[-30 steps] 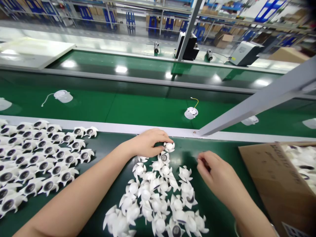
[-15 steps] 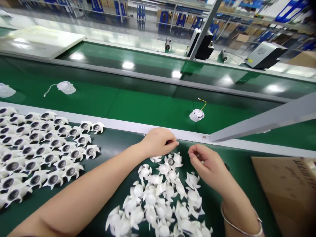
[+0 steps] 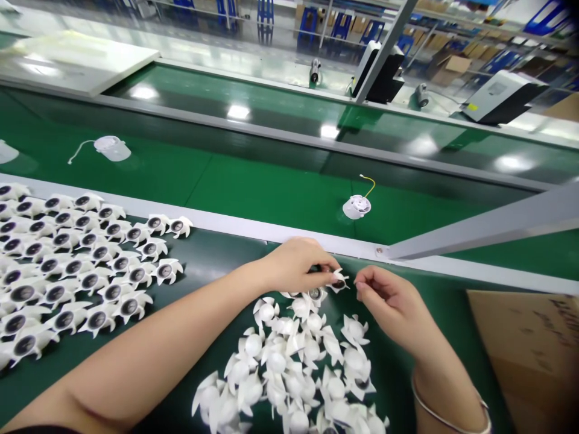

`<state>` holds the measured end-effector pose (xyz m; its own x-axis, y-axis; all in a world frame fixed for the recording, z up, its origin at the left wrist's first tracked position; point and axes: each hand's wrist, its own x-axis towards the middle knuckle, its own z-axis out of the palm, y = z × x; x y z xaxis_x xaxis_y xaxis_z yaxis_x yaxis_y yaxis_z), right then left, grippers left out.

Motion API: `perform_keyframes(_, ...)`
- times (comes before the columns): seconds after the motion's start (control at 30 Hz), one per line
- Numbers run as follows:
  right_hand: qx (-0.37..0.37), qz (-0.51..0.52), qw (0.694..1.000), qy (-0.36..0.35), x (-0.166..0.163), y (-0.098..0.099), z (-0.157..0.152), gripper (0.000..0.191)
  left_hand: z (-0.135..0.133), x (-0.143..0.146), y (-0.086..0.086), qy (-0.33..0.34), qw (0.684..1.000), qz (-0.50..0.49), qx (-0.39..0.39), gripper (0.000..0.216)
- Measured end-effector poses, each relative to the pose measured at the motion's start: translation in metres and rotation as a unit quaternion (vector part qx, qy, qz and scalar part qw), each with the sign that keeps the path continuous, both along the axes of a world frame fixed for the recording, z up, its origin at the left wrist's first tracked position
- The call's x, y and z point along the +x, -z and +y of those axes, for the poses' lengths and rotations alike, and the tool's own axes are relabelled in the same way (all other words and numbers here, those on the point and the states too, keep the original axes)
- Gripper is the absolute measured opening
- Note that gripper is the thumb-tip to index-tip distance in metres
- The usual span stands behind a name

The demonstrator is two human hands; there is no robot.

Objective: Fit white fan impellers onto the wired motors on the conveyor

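My left hand [image 3: 301,265] pinches a small white fan impeller [image 3: 339,281] between thumb and fingers, its dark hub facing up. Just to the right, my right hand [image 3: 384,295] is closed, thumb against fingertips, close to that impeller but apart from it; what it holds, if anything, is hidden. Below both hands lies a loose pile of white impellers [image 3: 275,361], mostly domed side up. On the left, many more impellers [image 3: 93,280] sit in rows with their dark hubs facing up.
Beyond a pale rail [image 3: 226,223] runs a green conveyor belt [image 3: 253,187] carrying white fan housings [image 3: 357,207] with wires. A metal post [image 3: 488,223] slants up at right, above a cardboard box [image 3: 520,337]. White-and-black machines [image 3: 502,96] stand on the far side.
My left hand has moved right and now has an impeller in its fingers. My right hand has shifted slightly right. Housings on the belt appear a little further left.
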<state>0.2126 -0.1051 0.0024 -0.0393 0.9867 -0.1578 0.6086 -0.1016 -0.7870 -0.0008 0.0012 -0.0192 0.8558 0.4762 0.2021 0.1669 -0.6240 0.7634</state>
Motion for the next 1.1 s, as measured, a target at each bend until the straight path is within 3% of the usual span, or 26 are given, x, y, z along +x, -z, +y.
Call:
perform_keyframes(0.17,0.029,-0.025,0.999,-0.003,-0.009,0.003,0.000,0.011,-0.005,0.005,0.006,-0.087,0.996,-0.023,0.008,0.024)
perform_keyframes(0.3,0.071,-0.073,0.995,-0.015,-0.018,0.007,0.003,0.011,-0.008,0.006,0.004,-0.077,0.996,0.003,0.043,0.037)
perform_keyframes(0.47,0.157,-0.145,0.977,-0.018,-0.026,0.015,0.009,0.008,-0.007,0.007,0.006,-0.075,0.995,0.030,0.052,0.026)
perform_keyframes(0.67,0.244,-0.325,0.911,-0.073,-0.030,0.014,0.010,0.016,-0.006,0.008,0.010,-0.077,0.995,0.019,0.066,0.020)
perform_keyframes(0.97,0.312,-0.452,0.818,-0.172,-0.046,0.001,-0.009,0.022,-0.008,0.007,0.010,-0.085,0.995,0.001,0.048,0.024)
perform_keyframes(1.03,0.311,-0.441,0.820,-0.188,-0.041,-0.004,-0.015,0.025,-0.008,0.006,0.009,-0.087,0.995,0.002,0.044,0.023)
perform_keyframes(1.1,0.296,-0.401,0.854,-0.148,-0.034,-0.011,-0.011,0.024,-0.008,0.006,0.008,-0.085,0.995,0.006,0.042,0.022)
